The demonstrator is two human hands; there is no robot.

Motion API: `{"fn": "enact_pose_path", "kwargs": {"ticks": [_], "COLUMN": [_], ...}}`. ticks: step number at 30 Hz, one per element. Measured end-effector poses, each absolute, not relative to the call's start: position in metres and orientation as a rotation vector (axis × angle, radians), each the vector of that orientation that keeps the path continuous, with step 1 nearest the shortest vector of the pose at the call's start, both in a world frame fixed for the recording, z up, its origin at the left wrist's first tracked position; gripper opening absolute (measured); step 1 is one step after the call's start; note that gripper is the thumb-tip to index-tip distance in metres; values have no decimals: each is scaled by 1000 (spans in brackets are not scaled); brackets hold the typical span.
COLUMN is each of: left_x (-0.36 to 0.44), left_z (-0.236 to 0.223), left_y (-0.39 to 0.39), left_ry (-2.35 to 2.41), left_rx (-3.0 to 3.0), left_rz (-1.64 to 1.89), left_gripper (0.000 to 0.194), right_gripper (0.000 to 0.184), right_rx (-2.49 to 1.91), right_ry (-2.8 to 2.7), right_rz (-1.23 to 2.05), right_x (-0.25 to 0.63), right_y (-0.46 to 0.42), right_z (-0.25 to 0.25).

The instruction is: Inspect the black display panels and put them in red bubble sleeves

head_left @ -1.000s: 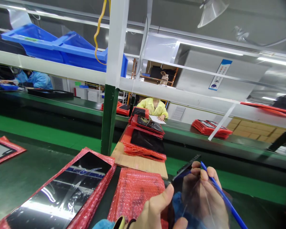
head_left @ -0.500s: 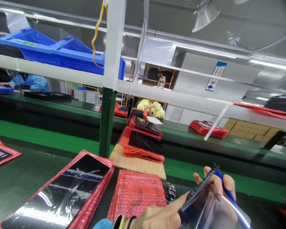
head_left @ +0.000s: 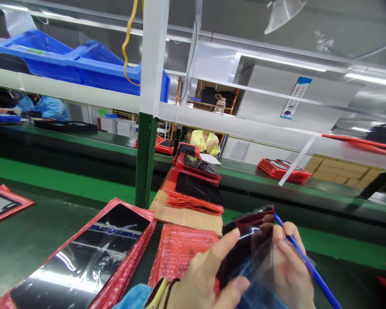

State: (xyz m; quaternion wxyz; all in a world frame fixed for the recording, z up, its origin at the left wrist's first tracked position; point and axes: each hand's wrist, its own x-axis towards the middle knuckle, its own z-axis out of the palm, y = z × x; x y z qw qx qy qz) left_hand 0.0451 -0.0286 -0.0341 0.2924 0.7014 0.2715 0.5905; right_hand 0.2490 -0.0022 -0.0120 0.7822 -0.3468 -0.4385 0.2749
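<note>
My left hand (head_left: 206,274) is closed on the left edge of a dark glossy screen panel (head_left: 233,257), which is tilted up. Clear film (head_left: 262,266) hangs over the panel's front. A slim blue pen-like stick (head_left: 318,277) is pinched in my right hand (head_left: 292,262), its tip at the panel's upper right corner. Those right fingers are also at the film and the panel's edge; whether they grip these too I cannot tell. Below and left of the panel lies a stack of red bubble-wrap bags (head_left: 185,246). Farther left, a large black screen (head_left: 93,253) rests on red bubble wrap.
Wrapped screens (head_left: 197,191) are stacked on a wooden board (head_left: 180,216) ahead. A green and white post (head_left: 144,159) rises left of it. Blue bins (head_left: 83,64) sit on the rail. Across the line is a person in yellow (head_left: 206,141); another wears blue (head_left: 48,107).
The panel swung right and tipped its edge toward me, then came back left and upright. Both hands moved with it, the stick staying in my right hand. The person in yellow moved their arms.
</note>
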Motion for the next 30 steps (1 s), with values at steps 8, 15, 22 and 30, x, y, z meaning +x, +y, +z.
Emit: {"fn": "enact_pose_path", "kwargs": {"ticks": [8, 15, 22, 30], "left_x": [32, 27, 40, 39], "left_z": [-4, 2, 1, 7], "left_y": [-7, -2, 3, 3], "left_ry": [101, 111, 48, -12], "left_rx": [1539, 1213, 945, 846], "left_rz": [1299, 1119, 1207, 1168], "left_gripper": [86, 71, 40, 36], "right_gripper": [25, 36, 31, 32], "right_rx": [-816, -854, -857, -750], "right_ry": [-793, -517, -487, -484], "right_rz": [783, 857, 784, 822], "right_x": [243, 240, 240, 241], "right_y": [-1, -4, -8, -11], "right_z": [-9, -5, 5, 10]}}
